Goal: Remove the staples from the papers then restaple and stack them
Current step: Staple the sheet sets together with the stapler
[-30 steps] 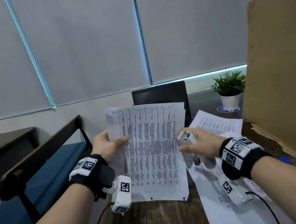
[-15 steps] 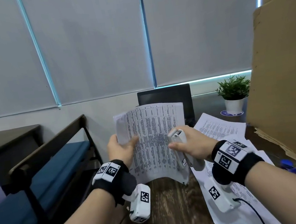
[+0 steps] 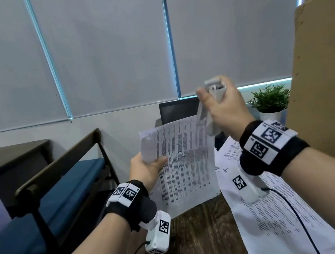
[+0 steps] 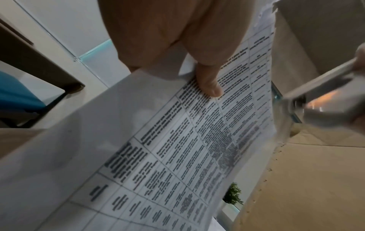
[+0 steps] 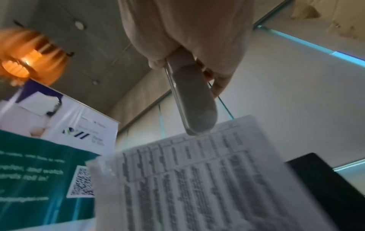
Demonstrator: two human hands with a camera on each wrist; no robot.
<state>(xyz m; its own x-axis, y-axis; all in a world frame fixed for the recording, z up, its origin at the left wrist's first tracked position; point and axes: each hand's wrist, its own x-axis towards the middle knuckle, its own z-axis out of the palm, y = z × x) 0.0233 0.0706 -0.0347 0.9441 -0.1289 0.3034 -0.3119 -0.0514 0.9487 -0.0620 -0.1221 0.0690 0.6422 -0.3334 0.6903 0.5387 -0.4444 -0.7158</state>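
Papers (image 3: 186, 163) pinched upright in left hand (image 3: 146, 169), stapler (image 3: 210, 107) gripped at their top corner by right hand (image 3: 226, 111)

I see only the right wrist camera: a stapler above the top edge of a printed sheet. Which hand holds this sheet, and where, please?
Observer: The left hand grips the held papers at their left edge, with the thumb on the printed side.
Operator: Which corner does the stapler reach?
Observer: In the head view the stapler, gripped by the right hand, meets their top right corner. It is too blurred to tell whether it bites the corner.
Operator: Are other papers nearby?
Observer: Yes, more printed papers lie on the wooden table, below the right forearm.
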